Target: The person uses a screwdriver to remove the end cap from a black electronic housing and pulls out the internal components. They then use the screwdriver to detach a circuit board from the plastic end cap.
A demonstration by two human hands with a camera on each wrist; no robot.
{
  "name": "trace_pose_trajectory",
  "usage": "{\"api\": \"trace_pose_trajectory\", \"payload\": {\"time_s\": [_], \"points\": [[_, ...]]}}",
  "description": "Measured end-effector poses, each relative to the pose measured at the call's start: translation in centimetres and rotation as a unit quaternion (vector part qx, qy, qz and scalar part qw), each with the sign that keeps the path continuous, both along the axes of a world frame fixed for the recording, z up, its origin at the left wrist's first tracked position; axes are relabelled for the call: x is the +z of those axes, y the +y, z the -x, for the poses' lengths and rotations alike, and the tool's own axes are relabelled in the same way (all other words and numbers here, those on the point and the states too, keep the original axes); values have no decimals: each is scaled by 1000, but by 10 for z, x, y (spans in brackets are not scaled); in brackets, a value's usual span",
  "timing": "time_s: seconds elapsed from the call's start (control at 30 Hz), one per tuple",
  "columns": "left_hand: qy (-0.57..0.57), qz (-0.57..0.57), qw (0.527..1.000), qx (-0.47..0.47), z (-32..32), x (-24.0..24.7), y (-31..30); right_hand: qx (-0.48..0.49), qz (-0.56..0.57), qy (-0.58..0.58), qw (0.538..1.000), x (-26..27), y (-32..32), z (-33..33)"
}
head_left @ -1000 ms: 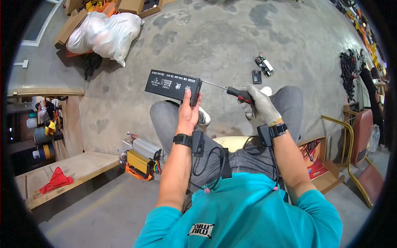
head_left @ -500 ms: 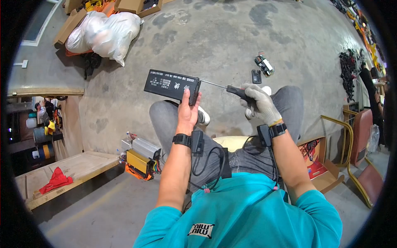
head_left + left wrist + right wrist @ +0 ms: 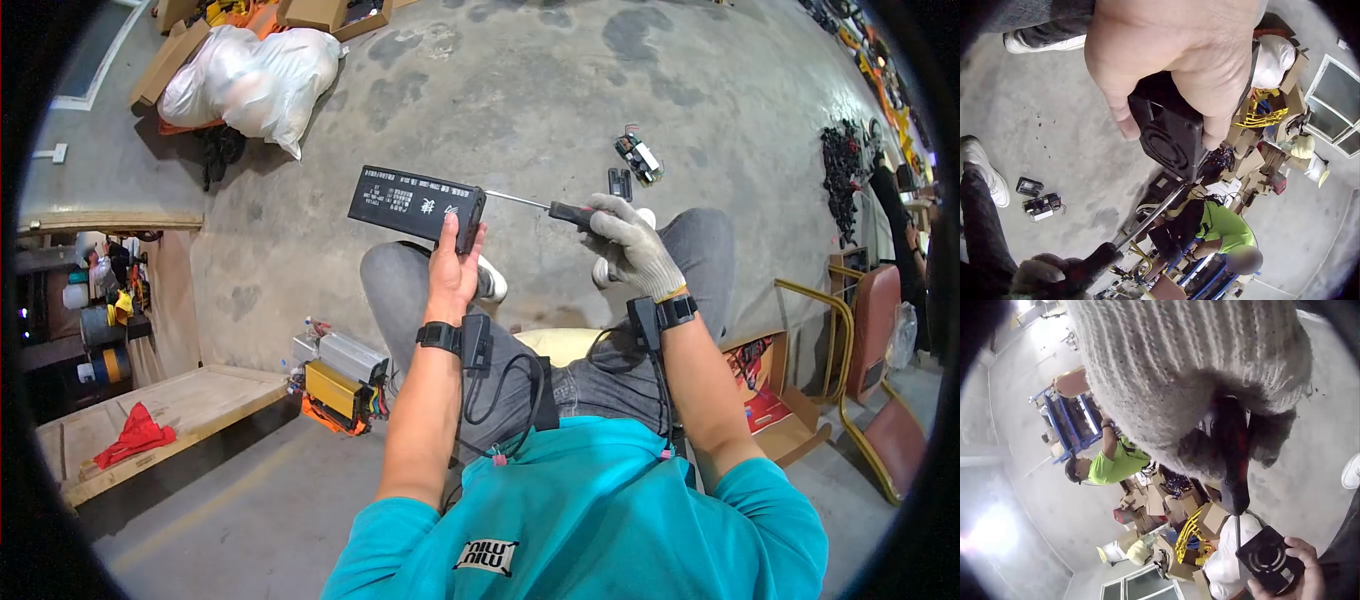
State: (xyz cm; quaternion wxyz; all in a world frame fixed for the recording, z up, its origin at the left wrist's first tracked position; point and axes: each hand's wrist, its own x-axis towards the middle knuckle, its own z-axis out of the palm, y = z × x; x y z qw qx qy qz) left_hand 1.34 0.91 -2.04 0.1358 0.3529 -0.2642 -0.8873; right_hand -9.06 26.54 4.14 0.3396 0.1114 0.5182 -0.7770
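A black rectangular case [image 3: 415, 206] with white printing lies across my bare left hand [image 3: 456, 268], which grips its right end. Its end face [image 3: 1169, 139] shows a round fan grille in the left wrist view, fingers and thumb around the edges. My gloved right hand [image 3: 634, 250] holds a screwdriver [image 3: 572, 214] by its black and red handle. The shaft points left, and its tip meets a corner of the case's end. In the right wrist view the handle [image 3: 1235, 469] sits in the glove [image 3: 1191, 375], and the shaft reaches the case [image 3: 1270, 559].
On the floor ahead lie a small black part [image 3: 620, 184] and a circuit assembly [image 3: 640, 158]. At the left are a gold and silver unit [image 3: 340, 380], a wooden board [image 3: 200, 405] with red cloth and white bags [image 3: 255, 85]. A chair [image 3: 870, 330] and open carton stand at the right.
The gloved hand has shifted its hold and turned on the screwdriver handle, with its wrist slightly farther right. The case has barely moved, and the tip stays at its end.
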Motion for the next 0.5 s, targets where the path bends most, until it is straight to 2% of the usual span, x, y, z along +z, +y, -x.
{"api": "trace_pose_trajectory", "payload": {"time_s": [0.07,0.17,0.27,0.5], "points": [[5,3,1000,-2,0,-1,0,38,44,-45,997,-5,3,3],[9,7,1000,-9,-1,-4,-2,18,23,-53,998,-9,3,1],[11,9,1000,-20,0,-6,-5,28,29,-16,999,-19,6,3],[25,3,1000,-3,1,-1,0,29,43,-32,998,-19,7,2]]}}
